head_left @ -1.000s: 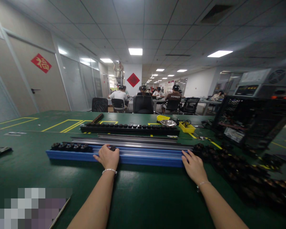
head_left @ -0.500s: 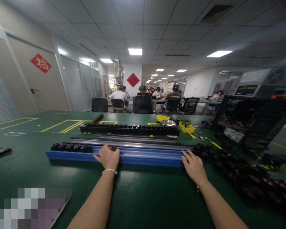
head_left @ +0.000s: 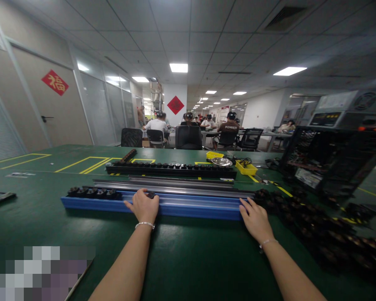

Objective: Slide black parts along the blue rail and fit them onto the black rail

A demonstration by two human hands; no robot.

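A long blue rail (head_left: 194, 207) lies across the green table (head_left: 181, 259). Several small black parts (head_left: 92, 192) sit in a row in its left end. My left hand (head_left: 143, 205) rests on the rail near its middle, fingers curled over a small black part (head_left: 150, 194). My right hand (head_left: 255, 219) lies at the rail's right end, fingers stretched forward and touching it. A heap of the same black parts (head_left: 316, 228) spreads to the right of that hand.
Grey metal rails (head_left: 175, 186) lie behind the blue one, then a black rail (head_left: 171, 169) filled with parts. Yellow trays (head_left: 246, 168) and a metal bowl (head_left: 221, 161) stand further back. A black open computer case (head_left: 329, 161) is at right. People sit at far desks.
Almost nothing has moved; my left hand has shifted very slightly to the right along the blue rail. The right hand stays in place.
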